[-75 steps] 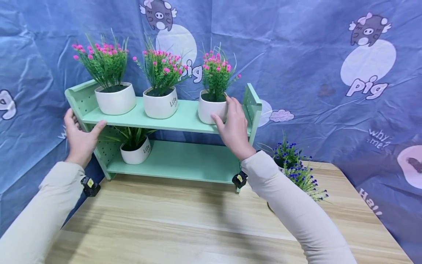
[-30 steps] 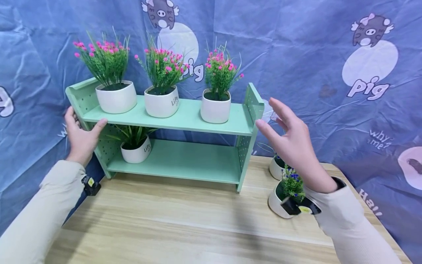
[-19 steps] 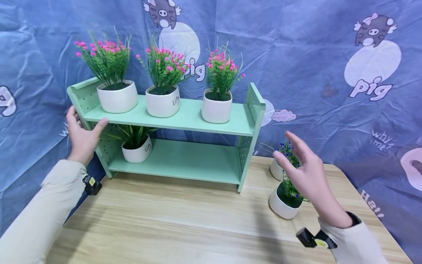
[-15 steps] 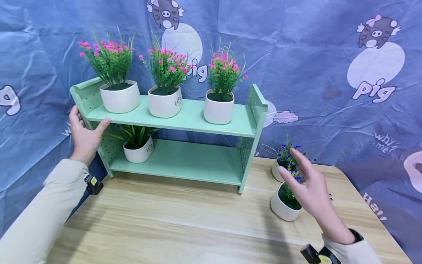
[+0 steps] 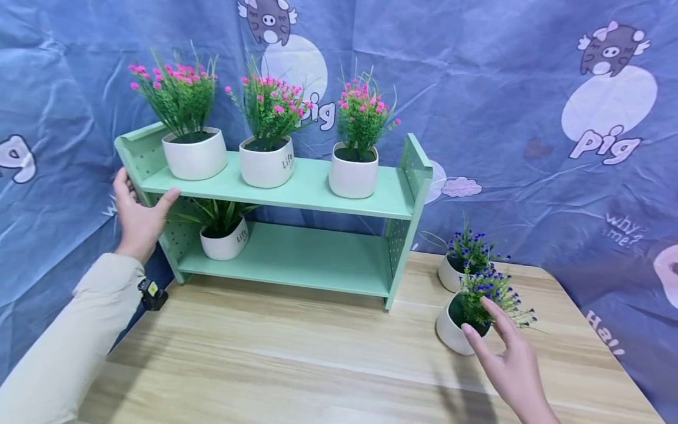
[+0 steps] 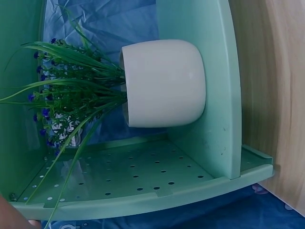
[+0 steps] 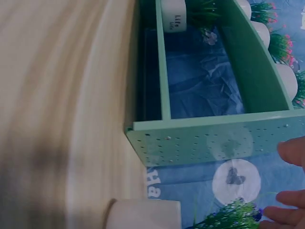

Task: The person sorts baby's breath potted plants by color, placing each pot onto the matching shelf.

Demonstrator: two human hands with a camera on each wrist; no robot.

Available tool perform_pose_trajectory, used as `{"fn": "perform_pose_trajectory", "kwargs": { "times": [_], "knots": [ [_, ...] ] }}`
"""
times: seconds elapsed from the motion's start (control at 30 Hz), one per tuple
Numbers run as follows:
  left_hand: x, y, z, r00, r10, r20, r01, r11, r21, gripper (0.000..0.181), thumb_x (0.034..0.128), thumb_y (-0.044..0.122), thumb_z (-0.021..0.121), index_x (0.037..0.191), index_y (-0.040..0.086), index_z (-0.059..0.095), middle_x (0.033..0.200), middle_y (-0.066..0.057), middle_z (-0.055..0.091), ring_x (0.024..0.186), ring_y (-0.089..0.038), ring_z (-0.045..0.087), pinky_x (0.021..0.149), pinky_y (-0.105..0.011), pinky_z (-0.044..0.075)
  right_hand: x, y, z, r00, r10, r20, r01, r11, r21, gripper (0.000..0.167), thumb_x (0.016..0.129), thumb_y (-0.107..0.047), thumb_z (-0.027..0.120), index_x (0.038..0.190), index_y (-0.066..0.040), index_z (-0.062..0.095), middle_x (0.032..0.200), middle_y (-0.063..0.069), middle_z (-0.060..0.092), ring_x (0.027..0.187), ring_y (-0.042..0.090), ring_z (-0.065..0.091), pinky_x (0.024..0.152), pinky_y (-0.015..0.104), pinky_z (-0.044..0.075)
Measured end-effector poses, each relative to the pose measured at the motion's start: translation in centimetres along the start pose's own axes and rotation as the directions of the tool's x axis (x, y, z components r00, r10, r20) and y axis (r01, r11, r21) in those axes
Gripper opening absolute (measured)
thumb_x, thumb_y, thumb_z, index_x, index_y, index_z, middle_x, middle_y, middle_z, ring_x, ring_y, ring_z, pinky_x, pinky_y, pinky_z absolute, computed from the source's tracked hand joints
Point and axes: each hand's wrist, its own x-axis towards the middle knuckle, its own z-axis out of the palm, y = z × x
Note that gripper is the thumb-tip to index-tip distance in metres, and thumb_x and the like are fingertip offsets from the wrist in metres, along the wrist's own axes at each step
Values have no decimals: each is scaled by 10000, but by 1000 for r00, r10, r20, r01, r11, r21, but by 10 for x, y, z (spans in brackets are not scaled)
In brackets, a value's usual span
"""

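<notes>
A green two-tier shelf (image 5: 296, 259) stands on the table. My left hand (image 5: 139, 221) grips its left side panel, thumb at the upper board's front edge. Three white pots with pink flowers, left (image 5: 195, 156), middle (image 5: 266, 164) and right (image 5: 354, 174), stand on the upper board. On the lower board, at the left, sits a white pot (image 5: 225, 240) with a leafy plant; the left wrist view shows this pot (image 6: 164, 83) with small blue flowers. My right hand (image 5: 511, 365), fingers spread, is at the front blue-flowered pot (image 5: 454, 330); contact cannot be told.
Behind the front blue-flowered pot, right of the shelf, stands another blue-flowered pot (image 5: 449, 275). A wooden tabletop (image 5: 275, 359) extends in front of the shelf. Blue printed cloth (image 5: 492, 118) hangs behind and at both sides.
My right hand has let go of the right pink-flowered pot and moved right and down to the front blue-flowered pot. My left hand keeps its grip on the shelf.
</notes>
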Motion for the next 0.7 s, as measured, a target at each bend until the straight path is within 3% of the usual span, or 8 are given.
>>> {"fn": "perform_pose_trajectory", "kwargs": {
  "times": [0.17,0.23,0.47,0.7],
  "knots": [
    [1,0,-2,1000,-9,6,9,1000,-2,855,810,229,761,1488,237,239,1431,-15,344,1266,-140,337,1063,-214,255,-9,3,8,997,-49,-59,51,998,37,554,868,-143,707,1382,-90,509,1395,193,491,1257,-96,329,905,-38,242],
    [1,0,-2,1000,-15,9,15,1000,3,856,815,233,756,1490,241,231,1441,-14,330,1276,-140,322,1066,-207,243,-13,6,11,997,-46,-62,49,998,50,541,865,-131,708,1366,-60,517,1381,214,494,1213,-180,286,901,-44,244],
    [1,1,0,1000,-11,11,11,1000,16,845,816,251,756,1483,266,237,1424,1,342,1261,-131,335,1057,-207,255,-22,13,17,998,20,-53,-17,997,69,540,865,-137,709,1360,-49,515,1388,193,490,1163,-228,283,887,-48,260],
    [1,1,-1,1000,-20,9,20,1000,21,835,817,239,756,1478,274,247,1400,13,355,1244,-127,355,1061,-234,272,-26,16,20,998,33,-63,-27,996,86,557,852,-91,715,1367,-75,506,1373,189,492,1185,-207,285,878,-44,274]
  ]
}}
